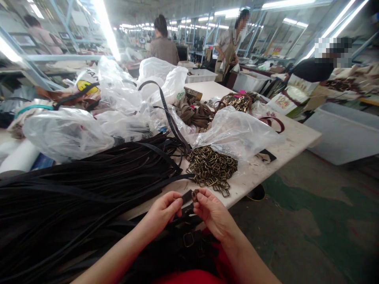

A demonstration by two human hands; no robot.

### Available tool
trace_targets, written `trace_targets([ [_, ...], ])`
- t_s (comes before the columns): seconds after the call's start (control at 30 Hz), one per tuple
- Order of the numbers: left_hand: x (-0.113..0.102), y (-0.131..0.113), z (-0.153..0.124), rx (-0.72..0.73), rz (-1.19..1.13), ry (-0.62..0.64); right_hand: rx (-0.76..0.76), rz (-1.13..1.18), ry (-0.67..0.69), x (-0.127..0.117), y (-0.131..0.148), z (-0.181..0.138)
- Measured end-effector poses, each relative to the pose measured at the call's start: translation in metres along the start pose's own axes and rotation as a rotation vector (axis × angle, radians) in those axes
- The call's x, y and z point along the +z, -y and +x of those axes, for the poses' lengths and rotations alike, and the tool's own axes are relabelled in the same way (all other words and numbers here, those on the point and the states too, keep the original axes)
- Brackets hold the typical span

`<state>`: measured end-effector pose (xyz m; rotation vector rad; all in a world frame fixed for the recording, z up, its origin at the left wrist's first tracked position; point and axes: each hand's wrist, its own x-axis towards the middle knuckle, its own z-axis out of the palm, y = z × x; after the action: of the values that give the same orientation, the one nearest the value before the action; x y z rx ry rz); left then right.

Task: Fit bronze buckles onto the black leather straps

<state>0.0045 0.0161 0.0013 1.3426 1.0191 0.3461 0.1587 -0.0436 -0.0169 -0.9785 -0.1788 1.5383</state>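
My left hand (163, 212) pinches the end of a black strap (186, 196) just in front of the table's near edge. My right hand (211, 212) pinches a small brass buckle (195, 195) at that same strap end. Both hands are closed, fingertips almost touching. Below them on my lap lie more black straps with a brass buckle (188, 239) fitted. A big pile of long black straps (89, 185) spreads over the table to the left. A heap of loose brass buckles (211, 167) lies on the white table (296, 138) just beyond my hands.
Clear plastic bags (237, 132) and brown straps (194, 112) crowd the table's middle, with more buckles (239, 100) at the far end. Grey bins (343, 134) stand on the green floor (310, 221) to the right. Other people work at benches behind.
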Motion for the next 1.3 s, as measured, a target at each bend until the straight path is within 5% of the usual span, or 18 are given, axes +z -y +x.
trace_targets([
  [0.3, -0.008, -0.005, -0.007, 0.109, 0.204, 0.226, 0.244, 0.03, 0.16, -0.002, -0.005, -0.01],
  [0.57, -0.001, -0.006, -0.016, 0.291, 0.335, 0.166, 0.226, -0.093, 0.221, -0.002, -0.015, -0.012],
  [0.8, -0.005, -0.007, -0.013, 0.531, 0.52, 0.048, 0.08, -0.322, 0.113, 0.001, -0.02, -0.006],
  [0.93, -0.007, -0.016, -0.014, 0.522, 0.469, 0.08, 0.051, -0.319, 0.07, 0.001, -0.02, -0.001],
  [1.07, -0.01, -0.01, -0.009, 0.461, 0.501, -0.04, 0.06, -0.335, 0.065, 0.002, -0.018, -0.001],
  [1.3, -0.009, -0.009, -0.013, 0.563, 0.522, 0.062, 0.017, -0.389, 0.148, 0.007, -0.02, -0.004],
])
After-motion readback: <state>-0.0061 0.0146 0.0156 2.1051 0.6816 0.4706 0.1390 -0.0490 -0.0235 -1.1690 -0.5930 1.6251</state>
